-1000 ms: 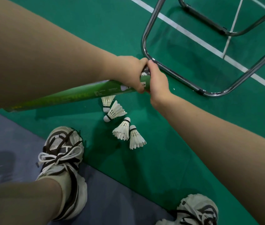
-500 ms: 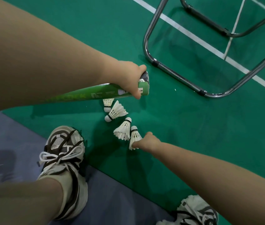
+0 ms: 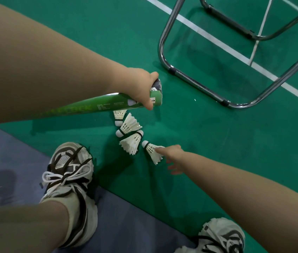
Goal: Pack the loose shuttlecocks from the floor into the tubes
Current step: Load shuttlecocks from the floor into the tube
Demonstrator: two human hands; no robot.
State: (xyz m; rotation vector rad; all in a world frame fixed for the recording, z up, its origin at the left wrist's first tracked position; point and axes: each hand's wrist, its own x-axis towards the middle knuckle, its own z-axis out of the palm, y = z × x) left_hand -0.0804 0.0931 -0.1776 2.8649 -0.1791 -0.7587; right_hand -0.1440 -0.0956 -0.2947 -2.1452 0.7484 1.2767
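The left hand (image 3: 141, 90) grips the green tube (image 3: 108, 105) and the right hand (image 3: 171, 155) pinches one shuttlecock (image 3: 152, 151) by its feathers (three other shuttlecocks (image 3: 129, 126) lie beside it, near the court floor's (image 3: 217, 143) grey edge), so four are yet to pack.

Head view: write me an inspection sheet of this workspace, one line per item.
Surface: green court floor with white lines; grey mat at the near edge.
Job's things: green tube held off the floor; three shuttlecocks clustered below it; rightmost shuttlecock slightly apart.
Clutter: small white speck.
Hands: left hand grips the green tube near its far end; right hand pinches the rightmost shuttlecock's feathers.
Cables: nothing seen.
Surroundings: metal chair frame; left shoe; right shoe.
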